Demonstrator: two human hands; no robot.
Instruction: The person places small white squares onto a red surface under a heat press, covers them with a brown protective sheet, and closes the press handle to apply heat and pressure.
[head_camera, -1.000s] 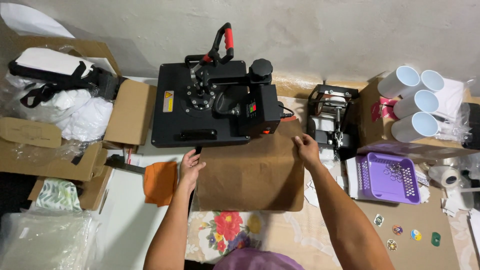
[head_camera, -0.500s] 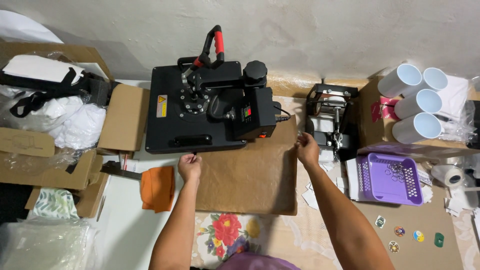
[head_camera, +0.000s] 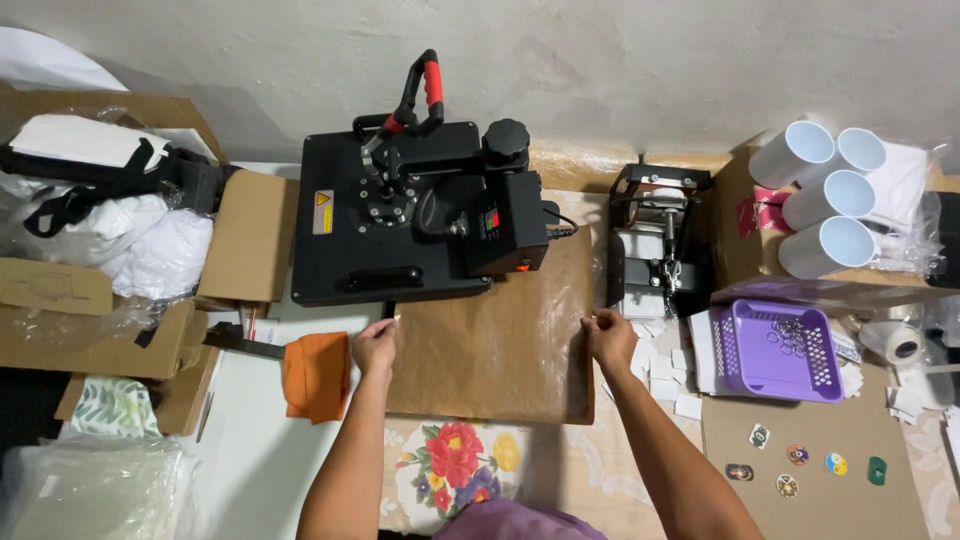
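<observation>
Biggest thing in my view is the desk (head_camera: 250, 480), crammed edge to edge. On it sits the black heat press (head_camera: 410, 220) with its red-gripped handle raised, top plate swung over toward the left. Spread in front of it, with the far edge tucked under the press, is a brown paper sheet (head_camera: 490, 350), and that's what I've got hold of: left hand (head_camera: 374, 348) pinching its left edge near the far corner, right hand (head_camera: 610, 335) pinching the right edge, fingers closed on the paper on both sides. An orange cloth (head_camera: 315, 375) lies just beside my left hand, a small mug press (head_camera: 660, 240) just past my right, then a purple basket (head_camera: 780, 350) with white mugs (head_camera: 825, 205) stacked on their sides behind it.

What worries me: the sheet looks thin, so an uneven tug from one side could tear or crease it where it's caught under the press. If that plate is hot, my left knuckles are close. My right elbow could also sweep the loose white paper scraps (head_camera: 665, 375) off the desk.
</observation>
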